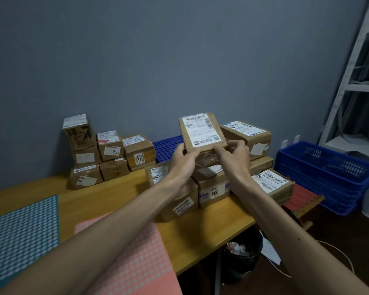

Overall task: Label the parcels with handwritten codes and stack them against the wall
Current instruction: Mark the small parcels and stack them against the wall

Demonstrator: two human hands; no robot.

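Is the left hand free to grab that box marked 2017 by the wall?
Probably not right now: the left hand and right hand together hold a flat parcel up. The 2017 box itself sits unobstructed on the table.

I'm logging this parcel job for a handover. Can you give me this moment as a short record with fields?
held item: flat parcel, white shipping label facing the camera
left hand: grip on the parcel's lower left edge
right hand: grip on its lower right edge
stacked by wall: brown boxes at the table's far left
nearer pile: boxes under the hands, one marked 004
table: wooden
beside table: blue crate on the right
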